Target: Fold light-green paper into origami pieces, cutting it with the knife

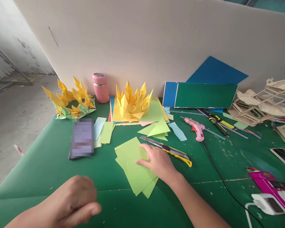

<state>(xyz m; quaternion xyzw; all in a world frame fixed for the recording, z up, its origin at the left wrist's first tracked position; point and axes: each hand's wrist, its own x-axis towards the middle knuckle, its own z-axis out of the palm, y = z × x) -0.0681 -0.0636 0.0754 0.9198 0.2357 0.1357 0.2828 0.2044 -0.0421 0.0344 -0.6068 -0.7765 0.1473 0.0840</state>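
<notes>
Several light green paper sheets point(129, 167) lie fanned out in the middle of the green table. On them rests my right hand point(158, 160), thumb and forefinger apart, fingertips touching the top sheet and holding nothing. A utility knife point(174, 151) with a yellow edge lies just beyond that hand, its blade out and pointing left. My left hand point(77, 198) hovers at the lower left, curled into a fist with the thumb along the side; nothing shows in it. Folded green paper pieces point(158, 129) sit behind the sheets.
Behind stand a yellow folded-paper crown point(134, 103), another crown with green leaves point(72, 101) and a pink flask point(101, 88). A tablet-like device point(82, 139) lies left. To the right are a pink glue gun point(196, 128) with its cord, pliers point(217, 122) and a wooden stick model point(258, 104).
</notes>
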